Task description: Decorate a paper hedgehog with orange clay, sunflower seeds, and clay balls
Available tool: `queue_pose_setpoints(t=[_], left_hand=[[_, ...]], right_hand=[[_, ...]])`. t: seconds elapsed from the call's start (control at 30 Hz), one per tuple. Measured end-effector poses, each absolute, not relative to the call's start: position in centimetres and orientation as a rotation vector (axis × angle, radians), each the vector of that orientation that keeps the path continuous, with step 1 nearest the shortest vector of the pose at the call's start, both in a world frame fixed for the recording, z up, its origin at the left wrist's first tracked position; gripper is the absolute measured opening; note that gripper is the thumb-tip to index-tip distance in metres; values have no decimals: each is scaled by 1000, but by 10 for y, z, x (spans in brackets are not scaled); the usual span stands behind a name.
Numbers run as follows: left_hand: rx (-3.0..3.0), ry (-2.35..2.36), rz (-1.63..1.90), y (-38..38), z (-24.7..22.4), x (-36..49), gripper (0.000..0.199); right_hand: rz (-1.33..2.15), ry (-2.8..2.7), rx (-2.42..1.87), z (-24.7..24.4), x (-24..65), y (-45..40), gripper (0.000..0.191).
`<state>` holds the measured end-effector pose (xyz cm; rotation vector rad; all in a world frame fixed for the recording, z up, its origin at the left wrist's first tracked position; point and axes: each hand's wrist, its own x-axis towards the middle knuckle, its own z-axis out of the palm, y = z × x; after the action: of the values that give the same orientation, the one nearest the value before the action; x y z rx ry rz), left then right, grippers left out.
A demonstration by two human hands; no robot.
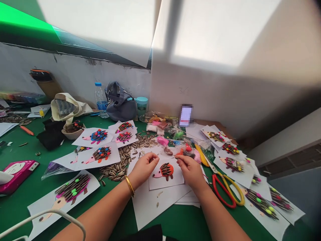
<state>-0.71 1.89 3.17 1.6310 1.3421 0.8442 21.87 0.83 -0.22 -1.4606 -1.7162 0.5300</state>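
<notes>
A white card [155,184] lies before me on larger white sheets, bearing a clay hedgehog [166,170] with a pink face and an orange body partly covered in dark seeds. Over the card's upper left is my left hand [146,167], thumb and fingertips pressed together; whatever they hold, if anything, is too small to tell. My right hand [189,169] pinches a small dark seed [177,158] above the card's upper right. Striped sunflower seeds [117,167] are heaped left of the card. Packets of coloured clay [179,135] lie behind it.
Finished hedgehog cards [101,154] lie at left, with others [233,164] at right. Red and yellow scissors [225,189] rest beside my right forearm. Behind stand a water bottle [101,102], a grey bag [120,107], a teal-lidded cup [141,107] and a phone [186,115].
</notes>
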Motion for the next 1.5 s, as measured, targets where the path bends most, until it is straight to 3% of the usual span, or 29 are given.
queue_pose_setpoints(t=[0.07, 0.23, 0.33, 0.53, 1.5], left_hand=[[1905, 1475, 671, 20, 29, -10, 32], [2319, 1465, 315, 12, 25, -7, 75], [2393, 1477, 202, 11, 23, -8, 86], [2401, 1443, 59, 17, 26, -16, 86], [2351, 1392, 110, 20, 25, -20, 85]], right_hand=[[541, -1727, -1553, -6, 224, 13, 27], [585, -1807, -1664, -4, 221, 13, 30], [596, -1846, -1684, -1, 218, 11, 30], [637, -1887, -1593, -3, 217, 10, 25], [482, -1971, -1630, -4, 201, 22, 19]])
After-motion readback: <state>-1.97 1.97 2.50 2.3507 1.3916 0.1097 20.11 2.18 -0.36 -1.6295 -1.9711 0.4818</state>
